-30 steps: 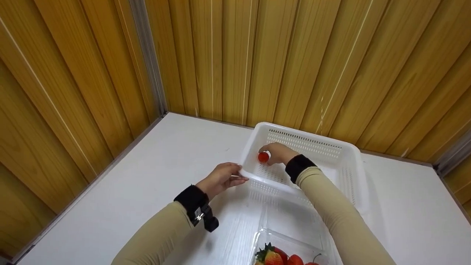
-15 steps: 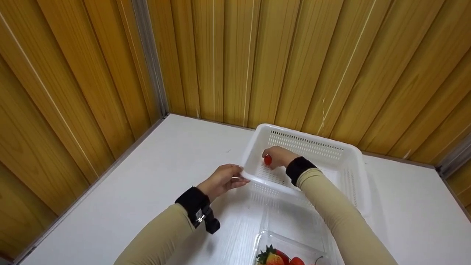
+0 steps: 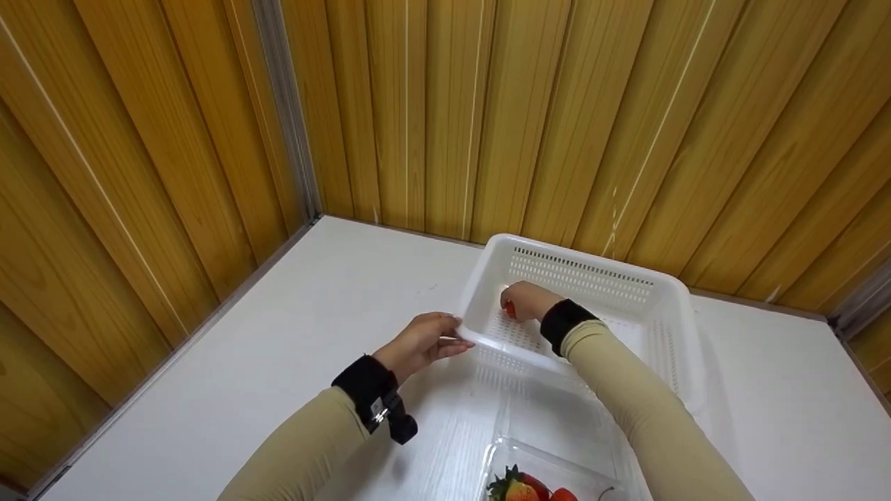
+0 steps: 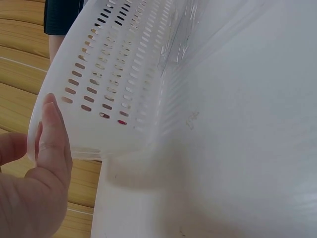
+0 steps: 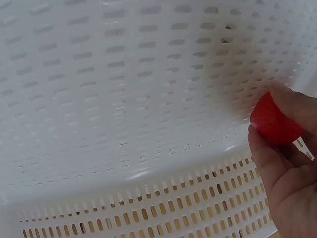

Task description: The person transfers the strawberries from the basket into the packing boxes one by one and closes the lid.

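Note:
A white plastic basket (image 3: 515, 349) with slotted walls stands on the table towards the back wall. At its near left corner, my left hand (image 3: 420, 341) pinches the rim, thumb and fingers on either side of it in the left wrist view. My right hand (image 3: 532, 300) reaches down inside the basket's left part. Between its thumb and fingers is a small rounded red fruit (image 5: 275, 121), held low against the slotted floor in the right wrist view. The fingers hide part of the fruit, and its kind does not show.
In front of the basket lies a clear plastic tray (image 3: 550, 454), cut off by the lower frame edge. It holds a strawberry (image 3: 521, 491) with green leaves and other red fruit (image 3: 562, 495). Wood-patterned walls (image 3: 445, 118) border the white table (image 3: 362, 278).
My right hand has moved slightly right and lower into the basket with the red fruit, which is now more covered by the fingers. The left hand keeps its grip on the rim.

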